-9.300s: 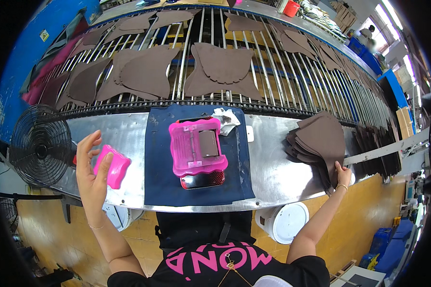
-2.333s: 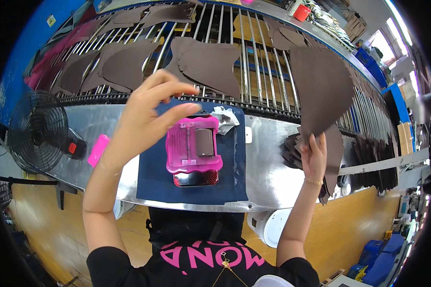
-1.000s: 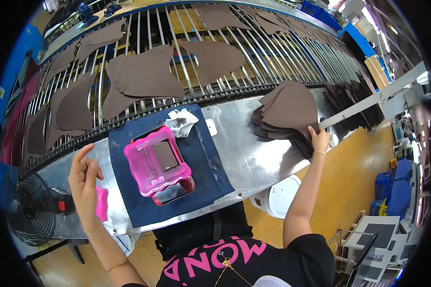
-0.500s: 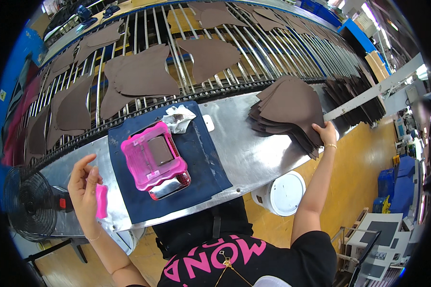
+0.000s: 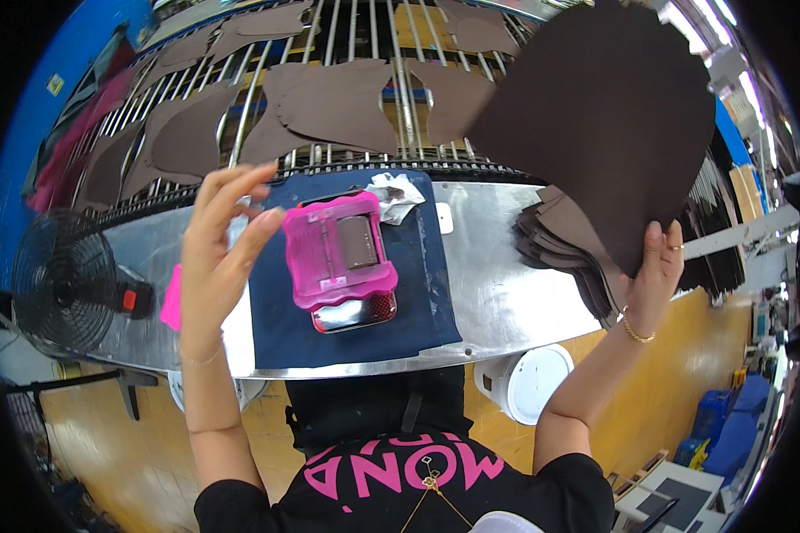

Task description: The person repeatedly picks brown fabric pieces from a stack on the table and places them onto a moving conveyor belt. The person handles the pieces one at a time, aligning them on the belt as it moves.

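My right hand (image 5: 651,277) pinches the lower edge of a large dark brown leather piece (image 5: 600,124) and holds it up above a stack of like pieces (image 5: 564,244) on the metal table (image 5: 498,284). My left hand (image 5: 215,258) is raised over the table's left part, fingers spread and holding nothing. Just behind and below it a small pink block (image 5: 171,298) lies on the table. Between my hands a pink frame-like tool (image 5: 340,249) lies on a dark blue mat (image 5: 356,311).
Brown leather pieces (image 5: 329,102) lie spread on a rack of metal bars behind the table. A crumpled white cloth (image 5: 393,194) sits at the mat's far edge. A black fan (image 5: 58,284) stands at the left. A white bucket (image 5: 529,382) is under the table.
My right hand has lifted one brown piece off the stack and raised it high. My left hand has let go of the pink block and risen with fingers spread.
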Available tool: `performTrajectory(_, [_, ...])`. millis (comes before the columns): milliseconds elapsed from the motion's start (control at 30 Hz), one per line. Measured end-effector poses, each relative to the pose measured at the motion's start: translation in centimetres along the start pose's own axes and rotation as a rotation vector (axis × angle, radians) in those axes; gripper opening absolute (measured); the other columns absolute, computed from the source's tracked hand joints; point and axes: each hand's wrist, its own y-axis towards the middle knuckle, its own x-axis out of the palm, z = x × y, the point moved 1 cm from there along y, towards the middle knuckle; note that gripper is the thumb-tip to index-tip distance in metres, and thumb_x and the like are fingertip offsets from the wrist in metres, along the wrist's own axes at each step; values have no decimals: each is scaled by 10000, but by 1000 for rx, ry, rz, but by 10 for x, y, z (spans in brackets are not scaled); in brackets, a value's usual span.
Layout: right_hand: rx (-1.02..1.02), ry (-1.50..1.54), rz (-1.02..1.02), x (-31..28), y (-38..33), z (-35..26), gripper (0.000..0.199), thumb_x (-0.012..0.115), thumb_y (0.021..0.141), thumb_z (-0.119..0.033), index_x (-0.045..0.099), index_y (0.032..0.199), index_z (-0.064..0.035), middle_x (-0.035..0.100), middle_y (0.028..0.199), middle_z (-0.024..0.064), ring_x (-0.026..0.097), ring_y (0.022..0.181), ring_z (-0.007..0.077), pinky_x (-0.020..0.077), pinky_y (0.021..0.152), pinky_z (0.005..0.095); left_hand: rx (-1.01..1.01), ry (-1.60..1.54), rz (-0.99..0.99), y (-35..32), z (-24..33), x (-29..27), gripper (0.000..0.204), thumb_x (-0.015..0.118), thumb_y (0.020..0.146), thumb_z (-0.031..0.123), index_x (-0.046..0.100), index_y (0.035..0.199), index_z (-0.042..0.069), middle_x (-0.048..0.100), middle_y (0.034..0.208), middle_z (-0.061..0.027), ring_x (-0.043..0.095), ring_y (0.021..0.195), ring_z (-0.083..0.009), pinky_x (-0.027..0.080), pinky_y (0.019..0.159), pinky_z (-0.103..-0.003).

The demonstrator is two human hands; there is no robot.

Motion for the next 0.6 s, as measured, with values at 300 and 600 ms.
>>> performTrajectory(300, [-168,336,-632,146,-48,-16,240,622,894,-82,553,1092,35,626,989,54,563,861,95,460,763,227,-272,-288,126,-6,-11,-51,321,671,860,134,583,1137,-2,614,784,-39,560,487,-86,377,400,-178])
performTrajectory(600, [-331,76,-813,208,-67,-10,196,733,794,-144,689,938,-19,701,752,94,653,586,157,494,558,246,-111,174,543,-35,6,-127,233,699,848,160,653,1018,9,593,611,-6,470,419,-31,290,392,-146])
